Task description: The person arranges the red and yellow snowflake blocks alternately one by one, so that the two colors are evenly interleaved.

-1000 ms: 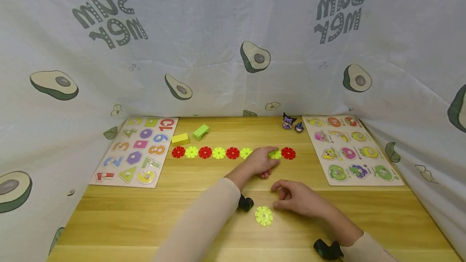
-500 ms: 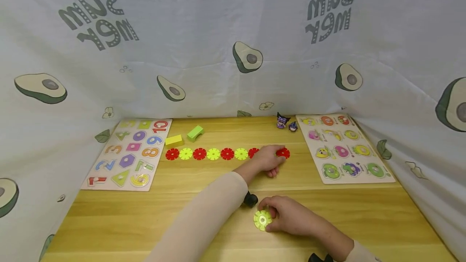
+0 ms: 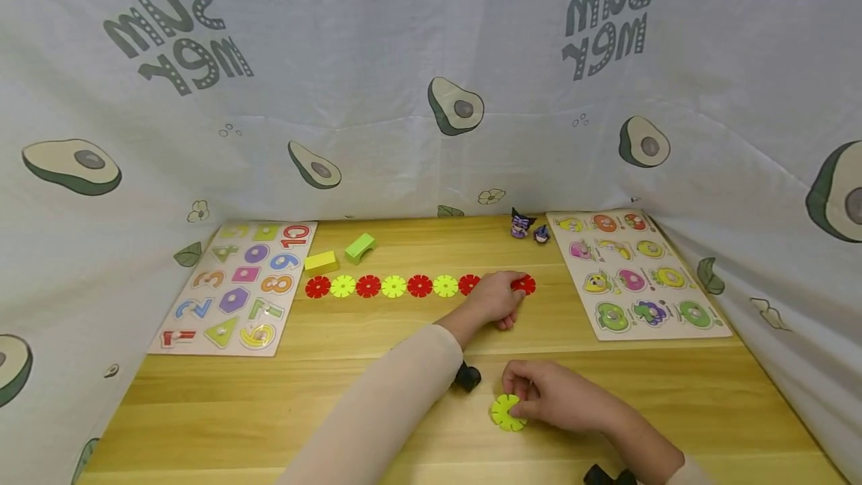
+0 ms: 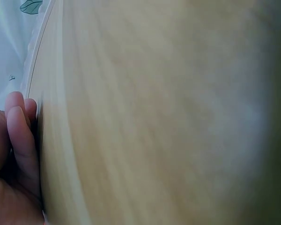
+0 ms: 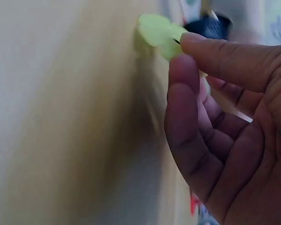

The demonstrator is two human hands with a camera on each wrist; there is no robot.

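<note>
A row of notched plastic snowflake discs, red and yellow-green by turns, lies across the table; one red disc [image 3: 318, 287] is at its left end. My left hand [image 3: 494, 298] reaches over the row's right part, with index finger and thumb touching the rightmost red disc [image 3: 527, 285]. It hides part of the row; in the left wrist view, other fingers [image 4: 23, 140] of it are bent near the wood. Nearer the front edge, my right hand [image 3: 559, 397] pinches a yellow-green snowflake disc [image 3: 506, 413] between thumb and fingers. The right wrist view shows that disc [image 5: 159, 32] tilted at the fingertips.
A number puzzle board [image 3: 236, 287] lies at the left and a fruit puzzle board [image 3: 636, 274] at the right. Yellow [image 3: 321, 263] and green [image 3: 360, 247] blocks sit behind the row. Small purple figurines [image 3: 521, 224] stand at the back, before a printed cloth [image 3: 377, 96].
My left hand has slid right along the row to the last red disc. My right hand has moved to the loose yellow-green disc, taken hold of it and shifted it slightly right.
</note>
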